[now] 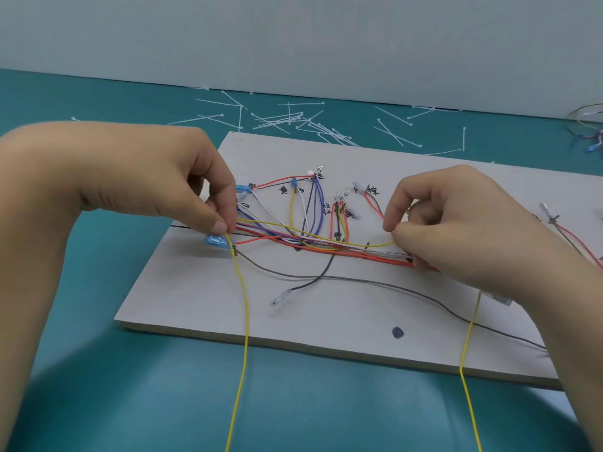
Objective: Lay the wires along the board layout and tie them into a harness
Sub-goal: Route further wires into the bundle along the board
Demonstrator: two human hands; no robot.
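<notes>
The left hand [146, 177] at the board's [326, 321] 9 o'clock and the right hand [456, 223] at 3 o'clock each have fingers [219, 226] clamped on the yellow wire [247, 321]; overtightening could drag the laid bundle [359, 254] off-line.

wires [313, 246] on board [326, 308] — ties [284, 120] behind

The single head-worn camera looked forward and down at the teal bench [81, 321] from close above, facing the pale grey wall [293, 34] behind. The flat white rectangular board [202, 288] filled the middle; the left hand [176, 181] and the right hand [456, 223] showed at the sides, very near.
</notes>
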